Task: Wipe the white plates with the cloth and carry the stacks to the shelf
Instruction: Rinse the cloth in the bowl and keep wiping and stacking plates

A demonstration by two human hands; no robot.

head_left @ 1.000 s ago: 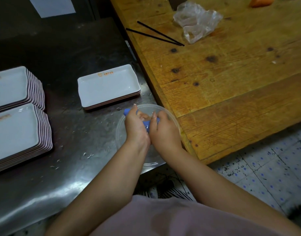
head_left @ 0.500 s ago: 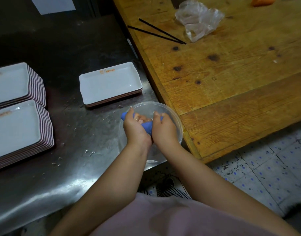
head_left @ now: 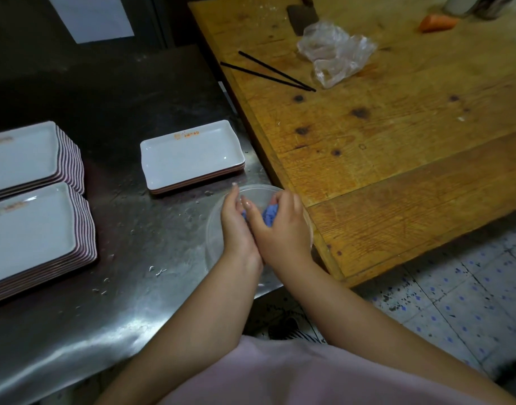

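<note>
A bunched blue cloth (head_left: pixel 268 215) sits between both hands over a clear plastic bowl (head_left: pixel 215 229) at the steel counter's right edge. My right hand (head_left: pixel 283 229) grips the cloth with curled fingers. My left hand (head_left: pixel 237 226) presses against the cloth's left side, fingers fairly straight; most of the cloth is hidden. A short stack of white rectangular plates (head_left: pixel 192 154) lies just beyond the bowl. Two tall stacks of the same plates stand at the left, one farther (head_left: pixel 26 154) and one nearer (head_left: pixel 31 232).
The steel counter (head_left: pixel 119 273) carries water drops and crumbs. A wooden table (head_left: pixel 397 141) butts against its right side, with black chopsticks (head_left: pixel 268 73), a crumpled plastic bag (head_left: pixel 335 52) and an orange piece (head_left: pixel 438 22). Tiled floor lies at the lower right.
The cloth has been gathered from a stretched roll held by both hands into a bunch under my right hand. My left hand's fingers have straightened. The view shifted slightly.
</note>
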